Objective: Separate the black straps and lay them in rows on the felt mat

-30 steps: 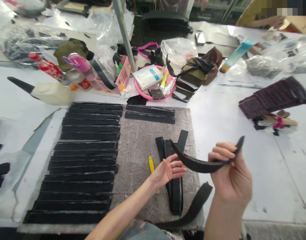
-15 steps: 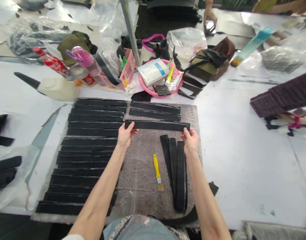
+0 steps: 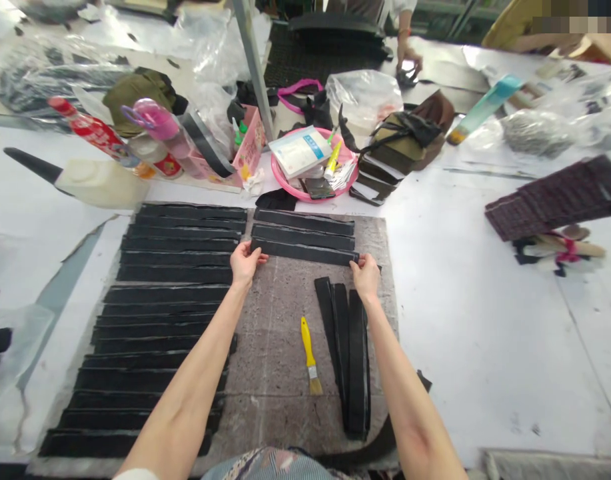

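A black fabric strip (image 3: 305, 251) lies crosswise on the grey-brown board (image 3: 275, 320), just below two similar strips (image 3: 305, 222). My left hand (image 3: 246, 263) pinches its left end between thumb and fingers. At the other end, my right hand (image 3: 366, 275) is closed on the strip's right tip. Several more black strips (image 3: 175, 293) lie in rows on the board's left half, partly covered by my left arm. Below my right hand, a bundle of folded black strips (image 3: 352, 360) runs lengthwise. A yellow-handled brush (image 3: 308, 357) rests between my forearms.
Beyond the board stand a pink basket (image 3: 280, 180) of small items, a pink box (image 3: 252, 143), a red-labelled bottle (image 3: 88, 130) and a whitish container (image 3: 102, 183). A dark patterned fabric stack (image 3: 555, 200) lies at right. Another person's hand (image 3: 409, 59) is at the back.
Both hands have lowered the strip onto the board, in line under the two other strips. My right hand has shifted slightly left along with it. The whole view has tilted a little.
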`<state>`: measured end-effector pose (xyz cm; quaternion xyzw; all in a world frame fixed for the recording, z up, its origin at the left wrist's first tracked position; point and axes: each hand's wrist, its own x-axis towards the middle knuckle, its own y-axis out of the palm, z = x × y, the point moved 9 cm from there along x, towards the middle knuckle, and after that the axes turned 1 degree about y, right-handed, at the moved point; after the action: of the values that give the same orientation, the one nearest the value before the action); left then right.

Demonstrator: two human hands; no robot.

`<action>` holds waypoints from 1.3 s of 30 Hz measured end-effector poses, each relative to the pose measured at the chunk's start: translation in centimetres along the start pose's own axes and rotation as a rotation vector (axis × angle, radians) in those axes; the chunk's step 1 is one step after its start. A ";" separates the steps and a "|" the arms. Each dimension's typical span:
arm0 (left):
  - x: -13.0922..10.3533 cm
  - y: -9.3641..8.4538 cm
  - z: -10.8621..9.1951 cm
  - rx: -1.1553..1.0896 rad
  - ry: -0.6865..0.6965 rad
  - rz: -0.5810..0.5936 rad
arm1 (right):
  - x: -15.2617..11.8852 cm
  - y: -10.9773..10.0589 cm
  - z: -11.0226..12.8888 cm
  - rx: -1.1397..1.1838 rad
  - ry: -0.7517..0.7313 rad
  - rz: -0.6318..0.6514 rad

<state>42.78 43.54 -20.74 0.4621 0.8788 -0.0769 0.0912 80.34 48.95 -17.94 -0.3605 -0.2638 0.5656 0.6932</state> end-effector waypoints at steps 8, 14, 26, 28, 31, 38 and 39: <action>-6.9 -1.8 0.3 0.497 0.177 -0.087 | -6.0 -3.8 -4.4 -0.002 0.043 0.127; -18.5 5.8 2.3 0.556 0.212 0.493 | -14.1 -5.0 -8.2 0.041 0.191 0.256; -24.9 9.1 2.0 0.809 0.359 0.712 | -18.3 -5.3 -8.8 -0.276 0.262 0.349; -25.4 8.7 2.2 0.807 0.338 0.720 | -18.6 -5.1 -8.9 -0.282 0.275 0.365; -26.1 8.5 2.3 0.784 0.312 0.743 | -18.8 -4.7 -9.3 -0.253 0.288 0.381; -26.0 8.6 2.3 0.675 0.210 0.761 | -18.8 -4.7 -9.4 -0.153 0.258 0.377; -25.9 8.7 2.4 0.627 0.179 0.749 | -18.7 -5.0 -8.9 -0.129 0.235 0.364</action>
<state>64.61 27.22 -17.48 0.7562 0.5913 -0.2593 -0.1064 86.11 28.41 -18.52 -0.5092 -0.1472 0.6175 0.5812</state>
